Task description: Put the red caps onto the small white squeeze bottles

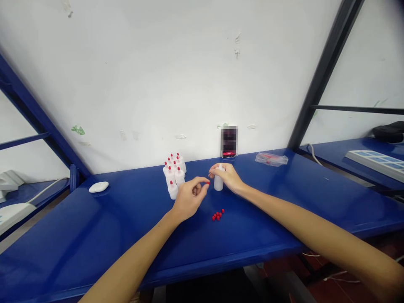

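Note:
Between thumb and forefinger, my left hand (pixel 190 197) pinches a small red cap (pixel 208 183). My right hand (pixel 229 176) is wrapped round a white squeeze bottle (pixel 218 183) that stands upright on the blue table, its pale nozzle uncapped. The cap is just left of the bottle and apart from it. Several loose red caps (pixel 217 216) lie in a small cluster on the table, nearer to me. Beyond my left hand, several white bottles with red caps (pixel 175 172) stand grouped together.
A phone (pixel 229 142) leans against the white wall. To its right lies a clear plastic bag (pixel 271 158) with red bits inside. A white oval case (pixel 99 187) rests at the left of the blue table (pixel 132 235). Metal posts rise at both sides.

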Demonstrator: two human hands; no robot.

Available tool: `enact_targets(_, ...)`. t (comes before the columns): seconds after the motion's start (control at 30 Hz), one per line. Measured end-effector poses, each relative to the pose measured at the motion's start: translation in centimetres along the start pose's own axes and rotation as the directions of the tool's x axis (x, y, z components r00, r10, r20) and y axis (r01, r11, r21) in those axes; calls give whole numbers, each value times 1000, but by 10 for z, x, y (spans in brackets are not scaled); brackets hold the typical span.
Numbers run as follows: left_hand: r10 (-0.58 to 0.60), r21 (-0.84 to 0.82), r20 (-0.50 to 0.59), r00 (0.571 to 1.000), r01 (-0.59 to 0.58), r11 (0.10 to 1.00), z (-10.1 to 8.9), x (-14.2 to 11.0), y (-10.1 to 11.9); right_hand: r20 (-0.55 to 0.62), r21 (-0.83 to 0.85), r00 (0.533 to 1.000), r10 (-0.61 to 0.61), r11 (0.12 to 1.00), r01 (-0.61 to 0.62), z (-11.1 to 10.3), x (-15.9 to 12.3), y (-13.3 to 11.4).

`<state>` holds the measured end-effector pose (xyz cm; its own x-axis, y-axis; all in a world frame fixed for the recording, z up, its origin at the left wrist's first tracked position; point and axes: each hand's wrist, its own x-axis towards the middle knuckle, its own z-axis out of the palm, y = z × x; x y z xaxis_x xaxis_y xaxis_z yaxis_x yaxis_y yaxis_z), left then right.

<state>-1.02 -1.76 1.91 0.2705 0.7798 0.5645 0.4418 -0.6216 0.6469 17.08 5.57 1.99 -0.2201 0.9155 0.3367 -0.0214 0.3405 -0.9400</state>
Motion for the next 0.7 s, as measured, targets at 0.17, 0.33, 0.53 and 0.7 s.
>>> enact_targets(0.17,41,-34,-191,981,-49,998,-8,0,5,247,34,968,-35,999,27,17,-22,-5)
enact_targets(0.33,139,-11,-153,978,-142,990,-6,-2,7,314,-29,938,-148,986,166,27,-32,-8)
enact_targets(0.53,173,11,-149,974,-174,985,-5,-2,5,365,-259,900,-240,902,345,27,-35,-16)
enact_targets(0.7,147,10,-96,984,-147,989,-7,-3,4,325,-261,922,-209,917,300,25,-31,-14)
